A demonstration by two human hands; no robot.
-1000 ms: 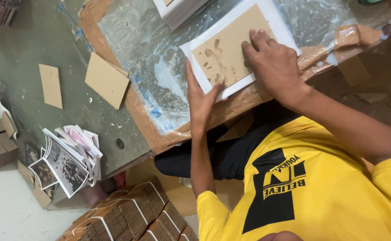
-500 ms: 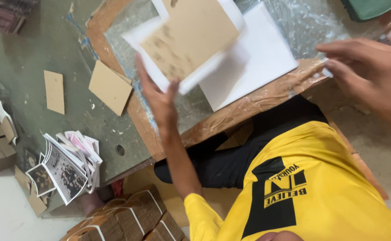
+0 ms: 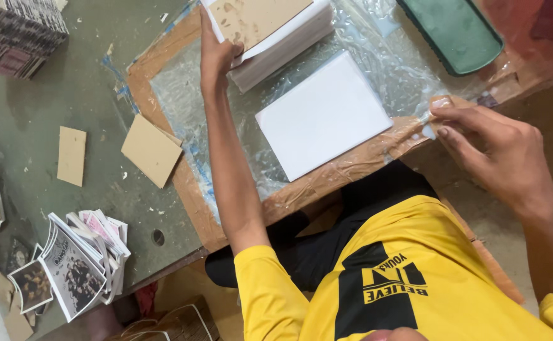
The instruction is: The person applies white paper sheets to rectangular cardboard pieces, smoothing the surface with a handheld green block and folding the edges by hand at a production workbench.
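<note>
My left hand (image 3: 216, 53) grips the edge of a brown card backed by a white sheet (image 3: 260, 19) and holds it on top of a stack of white sheets (image 3: 289, 47) at the far side of the board. A single white sheet (image 3: 324, 113) lies flat on the plastic-covered cardboard work board (image 3: 162, 82). My right hand (image 3: 497, 151) is at the board's right edge. Its thumb and forefinger tips touch the crinkled plastic there, and whether they pinch it I cannot tell.
A green tray (image 3: 450, 31) sits at the far right. Two loose brown card pieces (image 3: 151, 150) (image 3: 72, 155) lie on the grey table to the left. A heap of printed leaflets (image 3: 80, 259) is at the near left, and a printed stack (image 3: 17, 31) at the far left.
My left hand lifted the brown card with its white backing off the sheet and carried it up onto the stack. My right hand left the card and came to the board's right edge.
</note>
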